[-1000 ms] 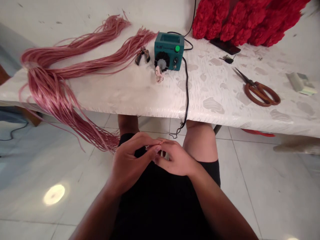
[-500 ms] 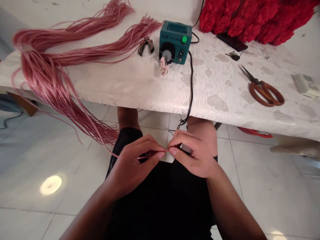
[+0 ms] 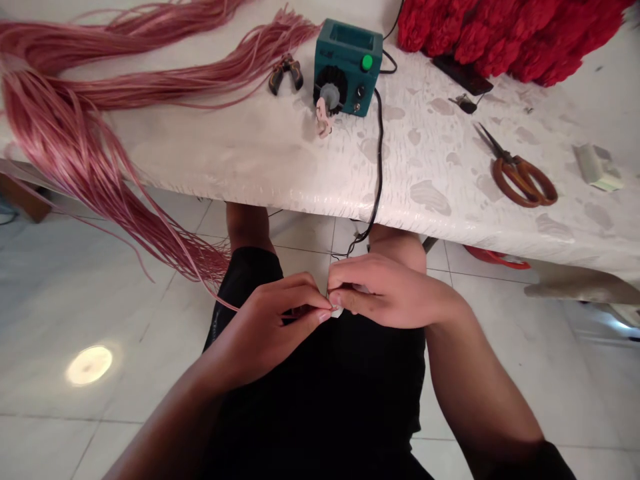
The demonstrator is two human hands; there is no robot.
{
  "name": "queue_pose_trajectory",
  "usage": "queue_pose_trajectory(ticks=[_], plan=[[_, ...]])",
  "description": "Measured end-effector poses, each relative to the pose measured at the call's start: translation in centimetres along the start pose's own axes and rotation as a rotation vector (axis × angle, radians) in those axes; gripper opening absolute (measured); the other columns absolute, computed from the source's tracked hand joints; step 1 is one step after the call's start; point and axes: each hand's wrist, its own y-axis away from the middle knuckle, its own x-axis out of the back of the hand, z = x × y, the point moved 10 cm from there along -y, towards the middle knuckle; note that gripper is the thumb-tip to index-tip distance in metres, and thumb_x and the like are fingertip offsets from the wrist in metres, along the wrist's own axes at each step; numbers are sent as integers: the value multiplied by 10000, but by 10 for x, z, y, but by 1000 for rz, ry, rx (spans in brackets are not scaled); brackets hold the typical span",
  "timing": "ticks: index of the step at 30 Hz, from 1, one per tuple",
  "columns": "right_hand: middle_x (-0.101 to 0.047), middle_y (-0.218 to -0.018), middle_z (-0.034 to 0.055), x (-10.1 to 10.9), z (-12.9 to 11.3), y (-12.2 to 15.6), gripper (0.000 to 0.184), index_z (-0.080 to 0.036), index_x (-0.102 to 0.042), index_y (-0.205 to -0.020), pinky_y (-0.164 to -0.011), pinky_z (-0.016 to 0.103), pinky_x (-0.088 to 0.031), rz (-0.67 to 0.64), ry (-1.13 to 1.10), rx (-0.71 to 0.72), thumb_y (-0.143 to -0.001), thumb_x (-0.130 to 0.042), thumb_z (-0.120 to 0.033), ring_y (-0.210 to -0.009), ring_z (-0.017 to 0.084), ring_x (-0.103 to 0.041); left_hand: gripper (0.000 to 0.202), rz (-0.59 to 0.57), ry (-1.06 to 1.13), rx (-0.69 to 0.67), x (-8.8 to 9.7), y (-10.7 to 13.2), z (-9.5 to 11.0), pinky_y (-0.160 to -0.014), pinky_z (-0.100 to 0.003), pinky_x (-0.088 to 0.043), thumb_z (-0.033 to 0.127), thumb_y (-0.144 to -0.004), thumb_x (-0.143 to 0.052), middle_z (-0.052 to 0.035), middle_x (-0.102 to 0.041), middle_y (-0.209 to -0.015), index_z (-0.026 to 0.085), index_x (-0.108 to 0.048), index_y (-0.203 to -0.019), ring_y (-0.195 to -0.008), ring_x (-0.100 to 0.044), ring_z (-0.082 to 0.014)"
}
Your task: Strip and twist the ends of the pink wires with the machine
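Observation:
Both hands meet over my lap, below the table's front edge. My left hand (image 3: 273, 320) pinches a thin pink strand (image 3: 227, 305) that trails off to the left toward the hanging bundle. My right hand (image 3: 387, 290) is closed in a pinch against the left fingertips, on the same strand's end and a small pale bit I cannot make out. A big bundle of pink strands (image 3: 75, 140) lies on the white table (image 3: 250, 160) and droops over its edge at the left.
On the table stand a teal box with a green button and a black knob (image 3: 347, 67), its black cable (image 3: 377, 167) hanging over the edge, small pliers (image 3: 285, 72), orange-handled scissors (image 3: 523, 177), red pom-pom flowers (image 3: 500, 33) and a small card (image 3: 593, 167). White floor tiles lie below.
My hands first parted, drawing the strand out between them, then closed together again; the right hand now lies flatter over the fingertips. The view shifted slightly to the left.

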Motion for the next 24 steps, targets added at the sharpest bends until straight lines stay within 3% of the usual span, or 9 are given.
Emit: queue_pose_trajectory(ticks=[3,8,13,24], plan=[[-564,-730,-38,5,7,0,194,-195,-569,-783,-626,262,-409,101,-99,-17,-977,-557,-196,-673,111,-519,141,55,29,87,5,1,-8,-662,-213,-445,191,-948,-600,34,-627,-838,233,-698,-856,-767,-600,-95],[-609,-777,-9,14,17,22,139,-194,-662,-882,-627,256,-473,481,-275,-34,-984,-572,-225,-685,111,-568,133,143,54,148,13,6,-12,-599,-202,-390,223,-954,-610,56,-589,-787,248,-699,-858,-685,-538,-67],[-631,-859,3,-4,19,33,131,-201,-688,-1069,-622,245,-505,560,-362,-48,-953,-637,-235,-719,107,-609,119,153,70,140,12,9,-8,-593,-193,-386,220,-957,-611,62,-601,-807,251,-692,-875,-699,-546,-56],[-580,-700,-30,-10,22,41,63,-195,-716,-896,-564,253,-463,744,-410,-120,-897,-677,-147,-599,92,-549,142,223,32,116,14,10,-4,-538,-208,-389,165,-932,-615,46,-597,-766,248,-700,-855,-675,-561,-73]])
